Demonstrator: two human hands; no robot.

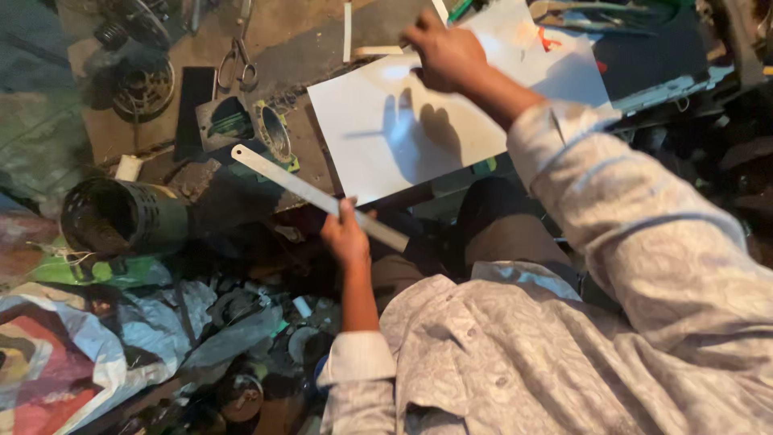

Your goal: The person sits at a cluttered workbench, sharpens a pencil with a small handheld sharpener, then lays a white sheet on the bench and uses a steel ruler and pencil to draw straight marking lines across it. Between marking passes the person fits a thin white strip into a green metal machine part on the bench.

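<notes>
Firmly clamped in the left hand (346, 236): a long metal ruler (316, 195), slanting from near right up toward far left. Farther right, resting fingers-down on a white sheet (378, 137), the right hand (445, 55); whether clutching anything, impossible to tell. Beyond, scissors (237, 58); at left, a perforated metal cylinder (122, 215) lying sideways.

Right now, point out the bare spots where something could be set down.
Free: the white sheet below the right hand, and the brown board right of the scissors. Crowded: the motor parts by the ruler, and the floor clutter.
</notes>
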